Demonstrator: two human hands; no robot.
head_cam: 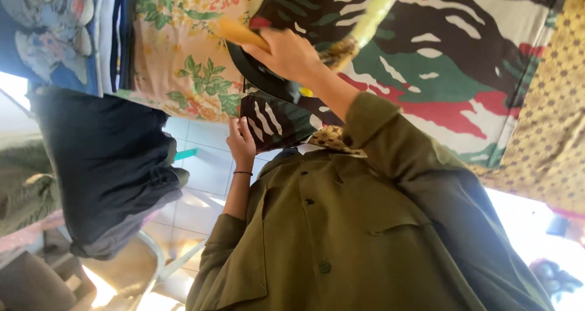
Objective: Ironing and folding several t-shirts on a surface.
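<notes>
**A:** What is the biggest thing?

**B:** A camo sheet (463,61) in red, green and white. It fills the view from 12 to 2 o'clock. Below it, from 5 to 7 o'clock, is a green shirt (341,244) with buttons.

**A:** And on the other side?

**B:** A dark cloth (103,159) hangs at 9 o'clock. A flower cloth (183,49) is at 11 o'clock. A gold cloth (548,134) is at 3 o'clock.

**A:** Where are the hands?

**B:** The left hand (286,52) is up at 12 o'clock. Its fingers are closed around a yellow stick (237,34). A black thing (262,76) sits just under that hand.

**A:** And the right hand?

**B:** The right hand (241,140) is near the middle, a bit toward 9 o'clock. Its fingers are bent against the edge of a small camo piece (277,122). I cannot tell if they pinch it. A thin band (242,173) is on that wrist.
</notes>
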